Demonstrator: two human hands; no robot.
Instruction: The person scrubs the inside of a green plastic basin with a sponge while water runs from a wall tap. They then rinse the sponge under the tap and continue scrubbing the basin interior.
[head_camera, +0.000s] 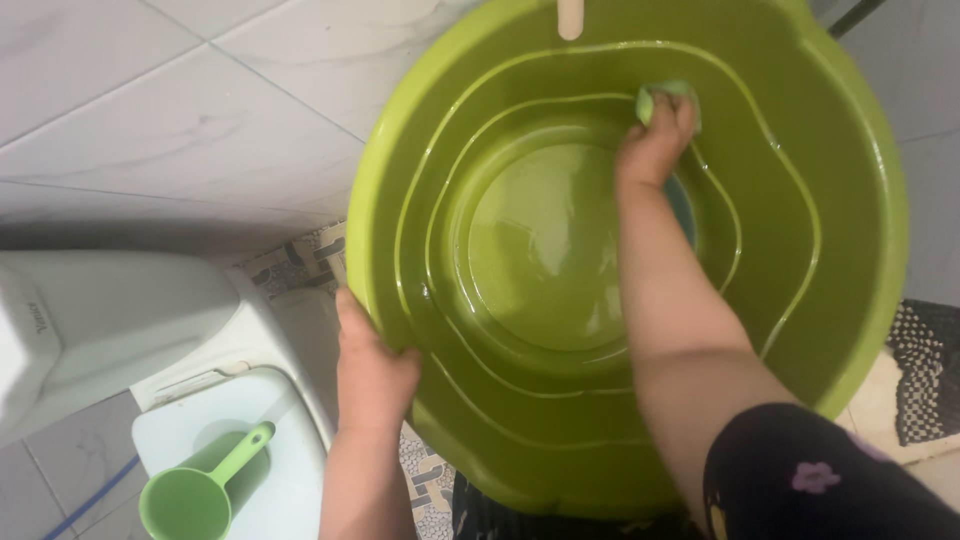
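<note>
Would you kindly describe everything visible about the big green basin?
The green basin is a large round tub of glossy, wet-looking plastic with stepped concentric rings inside. It is tilted up so its inside faces the camera. The left hand grips its lower-left rim, while the right hand presses a small green sponge against the inner wall.

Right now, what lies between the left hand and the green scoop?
In the head view, only the white toilet rim lies between the left hand and the scoop.
</note>
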